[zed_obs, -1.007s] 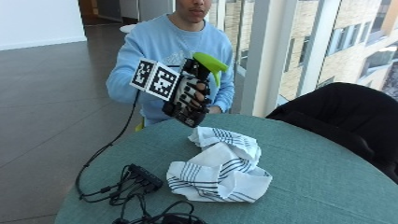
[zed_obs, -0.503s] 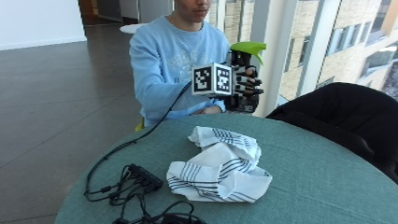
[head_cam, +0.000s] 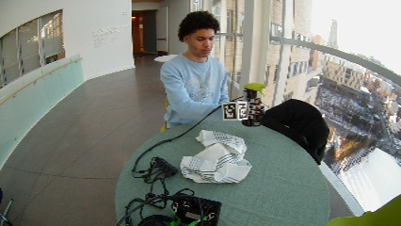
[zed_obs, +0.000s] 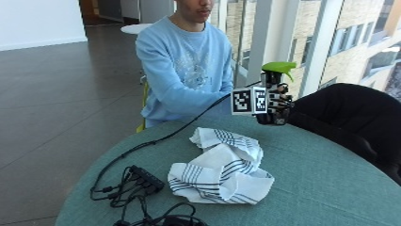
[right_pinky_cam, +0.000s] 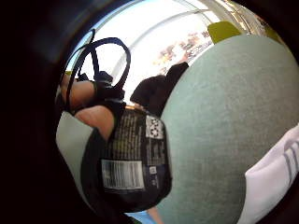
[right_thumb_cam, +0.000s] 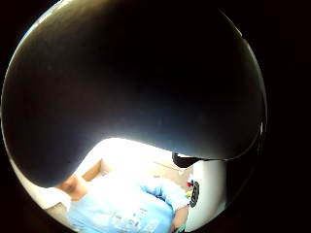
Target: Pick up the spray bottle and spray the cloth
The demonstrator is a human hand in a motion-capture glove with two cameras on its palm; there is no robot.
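Observation:
My gloved right hand (zed_obs: pixel 274 101) grips a black spray bottle (zed_obs: pixel 276 96) with a green trigger head (zed_obs: pixel 279 67), upright just above the far side of the round green table (zed_obs: pixel 325 179). The bottle's labelled black body (right_pinky_cam: pixel 133 161) fills much of the little finger side palm view, with my fingers (right_pinky_cam: pixel 96 116) curled round it. A white cloth with dark stripes (zed_obs: pixel 222 167) lies crumpled in the middle of the table, nearer the camera and to the left of the hand. The wide view shows the same cloth (head_cam: pixel 216 160) and hand (head_cam: pixel 251 110).
Black cables and a power strip (zed_obs: pixel 141 181) lie on the table's near left part. A black chair back or jacket (zed_obs: pixel 351 117) stands beside the table at the right. A black box (head_cam: pixel 194 209) sits at the near edge.
My hand with the bottle has moved rightward and down, from in front of the person's chest to low over the table's far right side. The cloth has stayed put.

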